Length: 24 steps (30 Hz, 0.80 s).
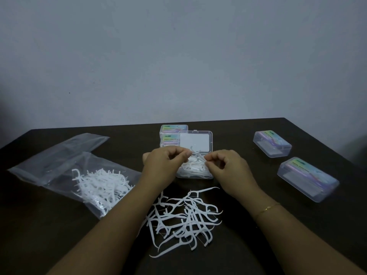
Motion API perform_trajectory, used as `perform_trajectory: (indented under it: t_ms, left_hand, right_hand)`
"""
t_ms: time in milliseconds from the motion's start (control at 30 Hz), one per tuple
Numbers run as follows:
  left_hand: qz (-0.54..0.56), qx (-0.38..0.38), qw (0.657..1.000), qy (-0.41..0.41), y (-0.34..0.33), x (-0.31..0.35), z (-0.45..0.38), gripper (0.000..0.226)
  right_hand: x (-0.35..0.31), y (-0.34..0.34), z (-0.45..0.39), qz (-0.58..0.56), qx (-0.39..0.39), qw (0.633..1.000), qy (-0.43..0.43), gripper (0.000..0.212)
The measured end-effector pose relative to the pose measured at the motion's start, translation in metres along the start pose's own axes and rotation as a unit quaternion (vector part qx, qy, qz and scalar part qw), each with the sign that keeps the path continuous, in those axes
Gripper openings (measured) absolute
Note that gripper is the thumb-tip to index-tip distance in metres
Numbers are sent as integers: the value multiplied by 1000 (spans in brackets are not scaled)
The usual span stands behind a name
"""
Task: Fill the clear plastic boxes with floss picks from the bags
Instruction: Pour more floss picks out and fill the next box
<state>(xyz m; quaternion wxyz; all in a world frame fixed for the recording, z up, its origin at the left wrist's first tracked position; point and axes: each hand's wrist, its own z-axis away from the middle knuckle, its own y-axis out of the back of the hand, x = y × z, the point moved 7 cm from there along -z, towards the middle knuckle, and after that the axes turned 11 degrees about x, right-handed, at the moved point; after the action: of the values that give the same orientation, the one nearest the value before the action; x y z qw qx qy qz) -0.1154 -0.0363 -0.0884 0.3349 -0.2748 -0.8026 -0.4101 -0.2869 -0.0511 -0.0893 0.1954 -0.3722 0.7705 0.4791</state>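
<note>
Behind everything is a plain grey wall [178, 56], and below it sits a dark brown desk [39, 235]. Both hands meet in the middle of the desk. The left hand [164, 165] and the right hand [228, 167] each pinch a small bunch of white floss picks [195, 157] between curled fingertips, right over an open box [195, 173]. That box is clear plastic and already has white picks lying in it. Its lid [195, 140] stands up just past the hands.

Between the two arms, nearer the person, lies a messy pile of loose picks [184, 217]. They are thin, white and hooked at one end. Left of the left hand lies a crinkly see-through bag [59, 161] with many more picks inside. A flat, see-through second bag [87, 139] lies past it.

Past the hands, partly hidden by the raised lid, is a stack of closed boxes [170, 132] with colourful labels. Well to the right of the right hand sit two more closed boxes, a far box [272, 143] and a near box [307, 178], both clear with rounded corners. A thin gold bracelet [267, 209] goes round the right wrist.
</note>
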Motion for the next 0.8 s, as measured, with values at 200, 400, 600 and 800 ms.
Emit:
perform_trajectory:
  t_ms: [200, 400, 600, 800]
  left_hand:
    - [-198, -23, 980, 14, 2, -13, -3, 30]
    - [-227, 17, 973, -32, 9, -4, -4, 25]
    - [-226, -23, 972, -68, 5, 1, -1, 22]
    - [-241, -59, 967, -59, 2, -4, -1, 29]
  right_hand:
    - [-2, -13, 1, 63, -41, 995, 71, 30]
    - [10, 1, -6, -5, -11, 1000, -5, 22]
    - [13, 4, -1, -7, -25, 997, -72, 37]
    - [4, 0, 0, -14, -60, 997, -43, 50]
